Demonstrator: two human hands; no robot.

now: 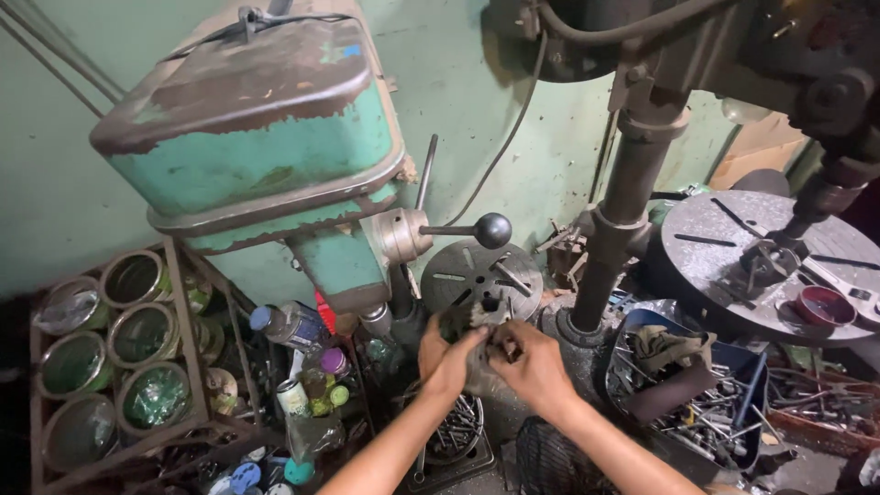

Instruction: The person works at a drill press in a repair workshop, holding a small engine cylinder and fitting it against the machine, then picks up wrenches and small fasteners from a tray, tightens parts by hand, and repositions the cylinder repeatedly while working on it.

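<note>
Cans (pixel 137 344) sit far left in a rusty metal rack (pixel 183 302), lying on their sides with round mouths facing up. Shiny crumpled stuff shows inside some; I cannot tell what it is. Just right of the rack stand plastic bottles (pixel 298 367) with blue, purple and green caps, packed close together under the big green drill machine (pixel 266 137).

In the middle, the left hand (pixel 446 357) and the right hand (pixel 532 367) meet, fingers curled tight around a small grey metal part (pixel 481 353). Both hands hold it between them, just in front of the small round slotted drill table (pixel 481 280). What kind of part it is I cannot tell.

Right below the hands, near the arms, a round tin (pixel 454 431) is full of long bolts and metal bits. Beside it lies a black wire mesh basket (pixel 550 463).

Further right, a blue tub (pixel 733 367) holds screws, rods and a dirty rag on top. Far right, a big round grey tabletop (pixel 715 257) carries a small red bowl (pixel 823 305).
</note>
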